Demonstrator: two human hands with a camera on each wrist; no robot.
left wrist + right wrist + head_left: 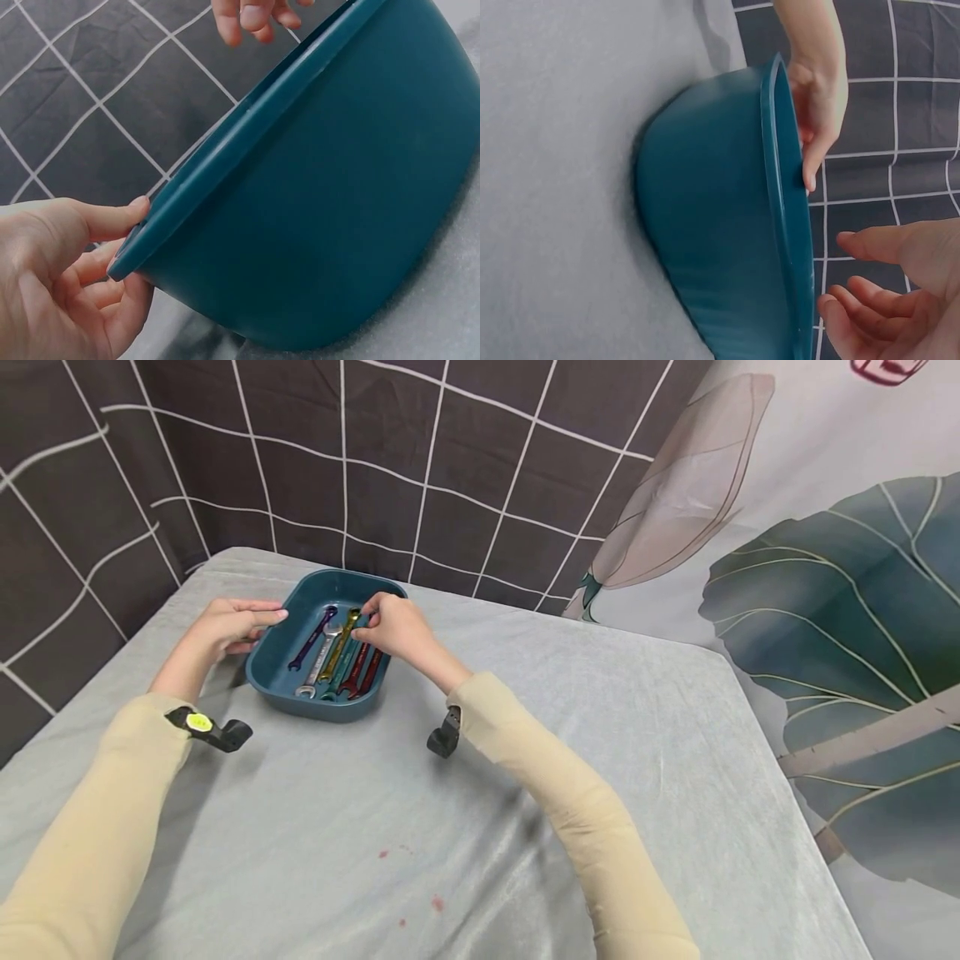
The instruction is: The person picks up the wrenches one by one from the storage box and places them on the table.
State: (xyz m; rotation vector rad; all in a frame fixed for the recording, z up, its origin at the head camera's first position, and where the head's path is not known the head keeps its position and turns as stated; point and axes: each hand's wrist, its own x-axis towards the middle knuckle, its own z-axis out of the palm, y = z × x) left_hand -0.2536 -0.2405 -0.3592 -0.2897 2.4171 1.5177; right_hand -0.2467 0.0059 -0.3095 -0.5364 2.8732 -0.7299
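Note:
A dark teal plastic basin stands at the far left of the table. My left hand pinches its left rim, thumb on the inner side and fingers outside, as the left wrist view shows too. Inside lie several wrenches side by side: a purple wrench, a silver wrench, a gold wrench, a teal wrench and red ones on the right. Over the basin's right side hovers my right hand, hiding the upper ends of the red wrenches. In the right wrist view its thumb and fingers are parted with nothing between them.
The table wears a light grey cloth with a few small red marks near the front. Behind it hangs a dark curtain with white grid lines. A leaf-patterned curtain hangs on the right.

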